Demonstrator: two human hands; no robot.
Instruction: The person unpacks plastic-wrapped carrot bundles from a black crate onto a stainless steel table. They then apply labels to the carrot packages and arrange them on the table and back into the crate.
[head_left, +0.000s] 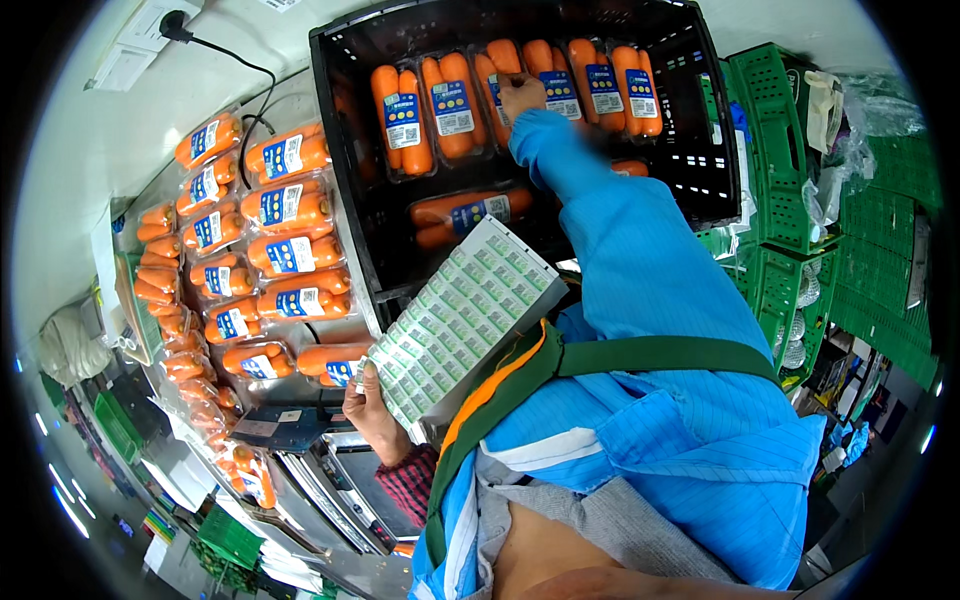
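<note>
My left hand grips the lower corner of a sheet of small green-and-white stickers, tilted in front of my body. My right hand reaches into a black plastic crate. Its bent fingertips are at the label of the third carrot pack from the left; whether they pinch anything is hidden. The first pack and the second pack each bear a small greenish sticker at the top of the blue label. More packs stand to the right. One pack lies crosswise nearer me.
Rows of wrapped carrot packs cover a metal table left of the crate. A black cable runs down from a plug. Below is a dark machine. Green plastic crates stack at right.
</note>
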